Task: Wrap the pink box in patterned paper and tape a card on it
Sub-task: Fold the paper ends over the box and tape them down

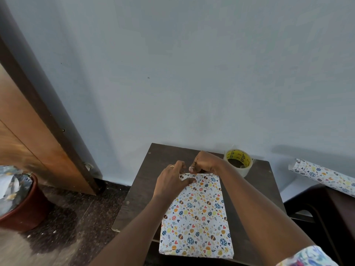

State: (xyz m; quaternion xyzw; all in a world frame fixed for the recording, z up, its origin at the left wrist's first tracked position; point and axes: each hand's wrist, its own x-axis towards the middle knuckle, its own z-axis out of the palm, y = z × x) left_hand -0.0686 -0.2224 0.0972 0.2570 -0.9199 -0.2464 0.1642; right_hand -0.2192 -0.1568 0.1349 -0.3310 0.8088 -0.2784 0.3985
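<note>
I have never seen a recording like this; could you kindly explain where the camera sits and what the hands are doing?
There is no machine here: a person works with bare hands, and the one picture comes from a wide-angle camera worn on their head, looking down. On a small dark table lies a box wrapped in patterned paper. The left hand and right hand both pinch the paper fold at its far end. A tape roll sits behind it, and a roll of the same paper lies off to the right.
</note>
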